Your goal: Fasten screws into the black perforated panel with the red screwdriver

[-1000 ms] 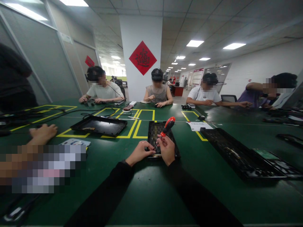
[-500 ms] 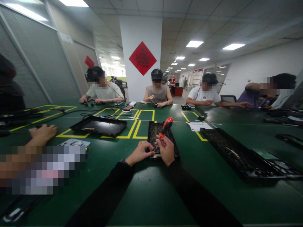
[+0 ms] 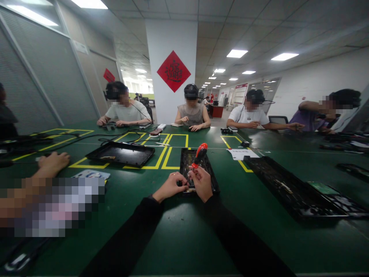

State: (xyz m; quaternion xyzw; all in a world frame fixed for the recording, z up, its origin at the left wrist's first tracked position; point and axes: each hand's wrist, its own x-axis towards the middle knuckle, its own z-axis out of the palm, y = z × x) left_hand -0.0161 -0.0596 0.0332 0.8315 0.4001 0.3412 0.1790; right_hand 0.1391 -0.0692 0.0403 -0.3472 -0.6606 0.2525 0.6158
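Observation:
A black rectangular casing (image 3: 211, 177) lies on the green table in front of me, with small parts inside it. My right hand (image 3: 202, 184) is closed on a screwdriver (image 3: 201, 154) with a red and black handle, its handle end up and its shaft slanting down into the near part of the casing. At the casing's near left edge is my left hand (image 3: 173, 185), its thumb and fingers pinched close to the screwdriver's tip. Whatever the left fingers hold is too small to make out.
A black tray (image 3: 123, 154) lies at the left, and a long black casing (image 3: 288, 188) at the right beside a white paper (image 3: 243, 154). Another person's hand (image 3: 54, 163) rests on the table (image 3: 173, 246) at the left. Several people sit opposite.
The screwdriver's handle has tilted slightly to the left, and my right fingers have shifted a little with it. My left hand has hardly moved.

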